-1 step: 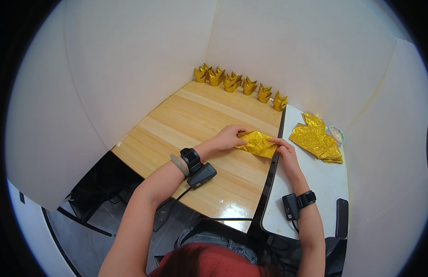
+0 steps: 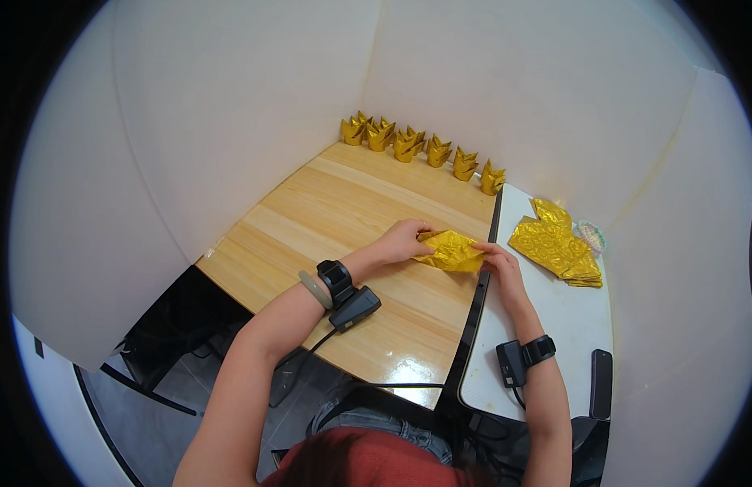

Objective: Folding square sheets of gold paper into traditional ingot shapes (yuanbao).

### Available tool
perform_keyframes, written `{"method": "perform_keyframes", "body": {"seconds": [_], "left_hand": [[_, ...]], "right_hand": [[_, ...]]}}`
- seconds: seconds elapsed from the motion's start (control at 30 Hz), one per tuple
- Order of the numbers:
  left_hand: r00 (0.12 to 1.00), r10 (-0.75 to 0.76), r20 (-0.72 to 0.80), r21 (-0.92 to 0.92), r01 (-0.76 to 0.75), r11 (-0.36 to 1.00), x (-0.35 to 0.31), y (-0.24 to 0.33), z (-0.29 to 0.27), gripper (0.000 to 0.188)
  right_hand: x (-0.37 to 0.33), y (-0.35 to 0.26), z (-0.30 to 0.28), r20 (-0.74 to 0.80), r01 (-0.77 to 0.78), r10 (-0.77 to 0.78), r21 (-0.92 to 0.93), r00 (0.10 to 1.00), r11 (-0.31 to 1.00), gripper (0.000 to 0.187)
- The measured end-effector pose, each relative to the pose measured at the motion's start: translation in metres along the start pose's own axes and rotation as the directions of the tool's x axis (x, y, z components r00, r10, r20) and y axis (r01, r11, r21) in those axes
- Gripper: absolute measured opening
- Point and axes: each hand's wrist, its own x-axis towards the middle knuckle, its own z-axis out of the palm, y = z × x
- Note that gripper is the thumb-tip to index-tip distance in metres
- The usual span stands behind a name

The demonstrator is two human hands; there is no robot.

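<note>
Pinching 1 gold foil [image 2: 451,251]: left hand [image 2: 404,242], right hand [image 2: 503,265]; wrist-box marking [image 2: 349,323] unreadable.

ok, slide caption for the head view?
Left hand and right hand hold gold foil paper over a wood-grain table; six crown-shaped gold foil pieces stand behind.

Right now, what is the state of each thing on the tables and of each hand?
Left hand: grip closed on the sheet's left end
Right hand: grip closed on its right end
Sheet: gold, creased, partly folded
Crowns: six, folded, upright, in a row
Spare sheets: lying, overlapping
Black device: lying flat
Wristbands: fastened, one per wrist
</note>
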Motion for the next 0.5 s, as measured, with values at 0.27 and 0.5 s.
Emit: {"method": "perform_keyframes", "body": {"seconds": [0.27,0.5], "left_hand": [[0.990,-0.140,0.029,-0.171,0.143,0.975,-0.004,0.013,0.002,0.039],[0.979,-0.185,0.088,-0.314,0.204,0.927,-0.003,0.013,-0.004,0.032]], "right_hand": [[-0.002,0.001,0.008,-0.045,0.085,-0.093,-0.165,0.995,0.983,0.049],[0.001,0.007,0.002,-0.035,0.024,-0.027,-0.090,0.999,0.996,0.047]]}}
